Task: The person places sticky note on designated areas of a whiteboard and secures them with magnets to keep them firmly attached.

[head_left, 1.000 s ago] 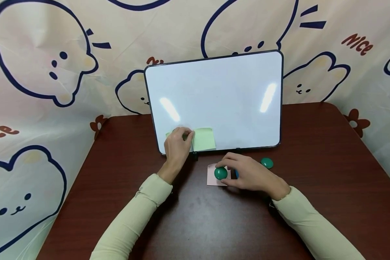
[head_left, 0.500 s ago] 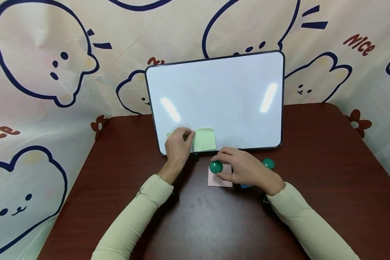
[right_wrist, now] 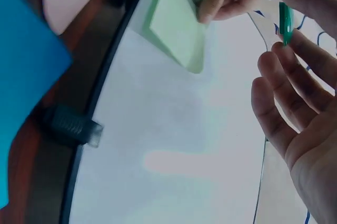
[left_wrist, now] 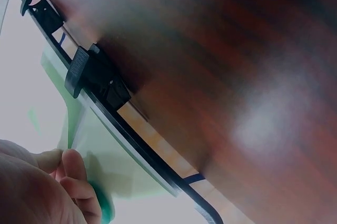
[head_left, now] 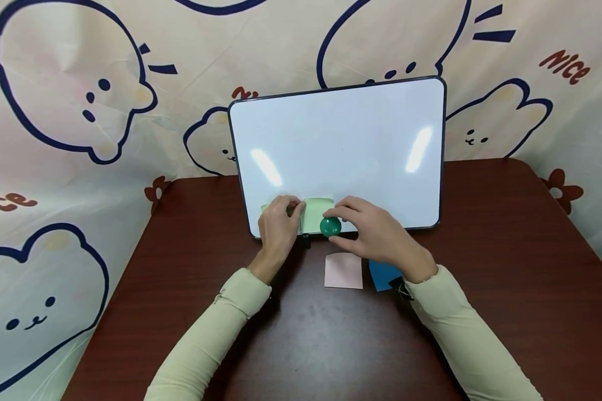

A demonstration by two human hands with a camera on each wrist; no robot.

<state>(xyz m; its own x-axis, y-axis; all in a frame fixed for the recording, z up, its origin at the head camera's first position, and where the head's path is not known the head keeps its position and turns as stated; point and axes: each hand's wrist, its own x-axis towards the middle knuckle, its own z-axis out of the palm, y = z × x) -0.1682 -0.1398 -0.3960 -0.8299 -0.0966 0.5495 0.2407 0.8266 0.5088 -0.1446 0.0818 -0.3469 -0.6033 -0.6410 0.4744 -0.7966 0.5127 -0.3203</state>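
My left hand [head_left: 279, 225] is at the lower left of the whiteboard [head_left: 361, 145], pinching the edge of a light green sticky note [head_left: 315, 216] between thumb and finger. Another piece of green paper [head_left: 263, 207] shows behind that hand. In the left wrist view, a round green magnet [left_wrist: 107, 208] peeks out beyond its fingers. My right hand [head_left: 378, 234] holds a second round green magnet [head_left: 330, 226] by its rim, in front of the note's lower right corner. The right wrist view has this magnet [right_wrist: 286, 23] edge-on between thumb and fingertips, apart from the board.
A pink sticky note [head_left: 343, 271] and a blue one [head_left: 383, 275] lie on the brown table [head_left: 301, 345] before the board. Black feet [left_wrist: 100, 79] support the board's lower edge. A patterned cloth [head_left: 190, 50] hangs behind.
My right hand has carried its green magnet from over the pink note up and forward to the green note. My left hand keeps its place. The magnet at the right is now out of sight.
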